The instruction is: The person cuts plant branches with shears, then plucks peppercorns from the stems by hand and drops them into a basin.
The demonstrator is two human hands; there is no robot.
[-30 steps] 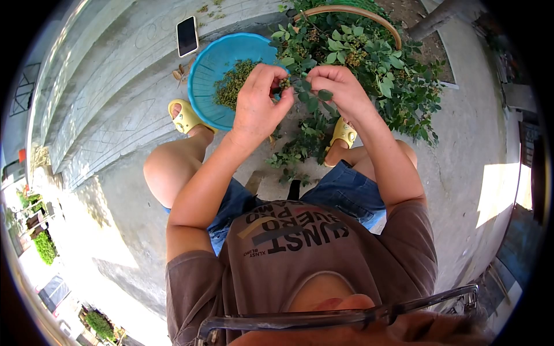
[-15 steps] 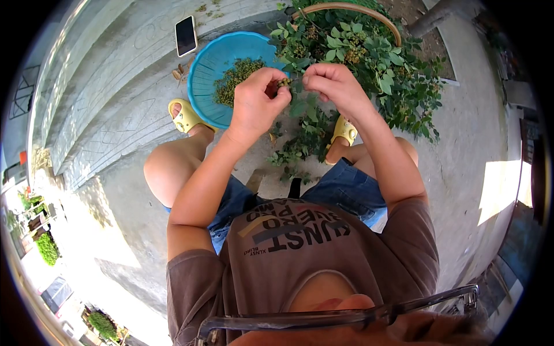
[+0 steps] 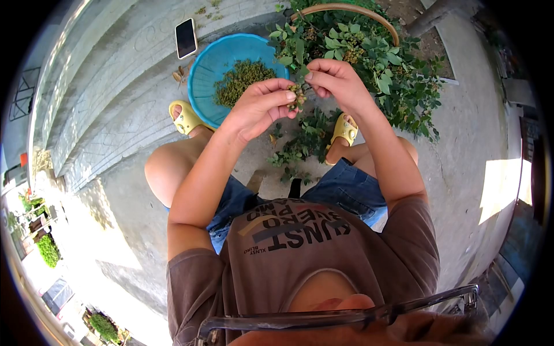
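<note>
My left hand (image 3: 262,108) is closed round a small cluster of green-brown berries (image 3: 296,98), held between thumb and fingers. Close beside it, my right hand (image 3: 334,83) pinches a thin leafy stem (image 3: 303,72) near the top of the cluster. Behind my left hand, a blue basin (image 3: 202,86) holds a heap of similar small berries (image 3: 239,81). Leafy branches with berry clusters (image 3: 369,52) fill the area behind and right of my right hand, under a curved basket handle (image 3: 346,7). More leafy sprigs (image 3: 306,138) lie on the ground between my feet.
A phone (image 3: 186,38) lies on the concrete step left of the basin, with dry leaves (image 3: 179,74) near it. My feet, in yellow clogs (image 3: 186,118), stand either side of the sprigs. A tree trunk (image 3: 441,18) rises at the upper right.
My left hand has turned and opened its grip somewhat, so more of the berry cluster shows. The leafy piece below my hands has gone from between them; my right hand now pinches near the cluster's top.
</note>
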